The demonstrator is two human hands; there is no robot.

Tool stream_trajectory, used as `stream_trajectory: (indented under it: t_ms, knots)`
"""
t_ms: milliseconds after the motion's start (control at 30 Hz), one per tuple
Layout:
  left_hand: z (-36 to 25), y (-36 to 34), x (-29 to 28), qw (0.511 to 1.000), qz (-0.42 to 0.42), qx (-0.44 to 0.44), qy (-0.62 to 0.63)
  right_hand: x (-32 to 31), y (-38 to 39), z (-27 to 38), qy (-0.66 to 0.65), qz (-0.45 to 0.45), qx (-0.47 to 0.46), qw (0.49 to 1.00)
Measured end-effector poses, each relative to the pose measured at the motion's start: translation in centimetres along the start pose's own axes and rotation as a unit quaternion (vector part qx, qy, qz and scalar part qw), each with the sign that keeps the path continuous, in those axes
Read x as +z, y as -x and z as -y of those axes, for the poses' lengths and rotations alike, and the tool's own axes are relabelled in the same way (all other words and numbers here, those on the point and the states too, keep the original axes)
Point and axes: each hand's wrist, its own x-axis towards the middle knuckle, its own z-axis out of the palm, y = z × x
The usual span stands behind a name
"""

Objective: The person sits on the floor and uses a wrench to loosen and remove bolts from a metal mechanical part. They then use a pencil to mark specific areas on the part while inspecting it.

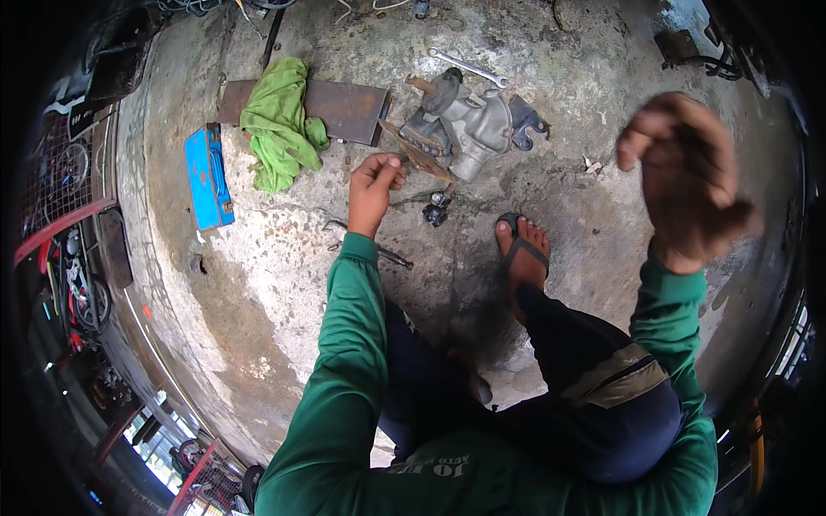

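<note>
My left hand (376, 191) is closed, thumb against curled fingers, beside a thin brown flat piece (423, 162); whether it grips that piece I cannot tell. The flat piece leans by a grey cast-metal housing (478, 129) lying on the concrete. Off to the right, my right hand (688, 176) is raised, slightly blurred, its fingers curved and apart with nothing visible in them. Beyond the housing lies a combination wrench (469, 67). A dark bracket (527, 123) is at its right side, and a small dark metal part (436, 209) sits on the near side.
A green cloth (280, 129) drapes over a rusty metal plate (344, 110) at the left. Near it stands a blue metal toolbox (208, 179). A dark metal tool (394, 257) lies below my left wrist. My sandalled foot (522, 254) is close to the parts.
</note>
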Motion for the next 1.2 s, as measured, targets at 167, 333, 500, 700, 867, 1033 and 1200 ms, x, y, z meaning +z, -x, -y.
stream_trajectory:
  t_ms: [167,333,500,700,867,1033,1200]
  knots:
    - [1.8,1.9,3.2,0.979,0.157,-0.068,-0.115,-1.8,2.6,-13.3,0.21,-0.09,0.318,0.92]
    - [-0.1,-0.3,3.7,0.985,0.128,-0.108,-0.041,-3.3,0.8,-20.3,0.396,0.018,0.207,0.895]
    - [-2.2,0.1,2.3,0.994,0.099,-0.005,0.052,-3.3,-5.1,-23.7,0.545,0.125,0.151,0.815]
    - [-0.8,0.4,3.7,0.985,0.047,0.029,0.163,-2.4,-7.3,-27.5,0.599,0.219,0.166,0.752]
    - [-0.7,-0.3,4.2,0.984,0.029,0.005,0.176,-2.9,-7.3,-28.3,0.554,0.134,0.205,0.796]
    - [-2.5,-0.9,4.4,0.987,0.0,-0.074,0.141,-5.1,-5.5,-27.2,0.556,0.128,0.247,0.783]
    - [-5.4,-3.1,3.8,0.975,-0.007,-0.205,0.085,-6.1,1.0,-22.9,0.421,0.024,0.256,0.87]
